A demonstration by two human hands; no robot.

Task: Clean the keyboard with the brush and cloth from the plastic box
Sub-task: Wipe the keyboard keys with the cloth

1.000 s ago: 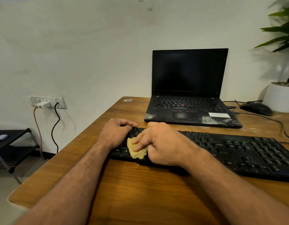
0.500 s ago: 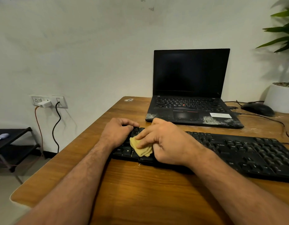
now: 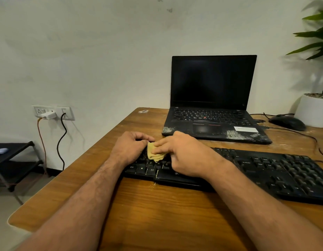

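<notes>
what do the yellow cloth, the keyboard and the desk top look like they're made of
Cloth: soft, matte woven or microfibre fabric, judging by its limp folds. Keyboard: black plastic, probably, with moulded keys and a slight sheen. Desk top: wood or wood-look laminate; grain lines show under a smooth finish.

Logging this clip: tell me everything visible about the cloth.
The cloth is small, yellowish-tan and soft-looking, bunched into folds. It lies on the left end of the black keyboard, above the bottom key row. The right hand holds it against the keys; the left hand sits right beside it, gripping the keyboard's end.
</notes>
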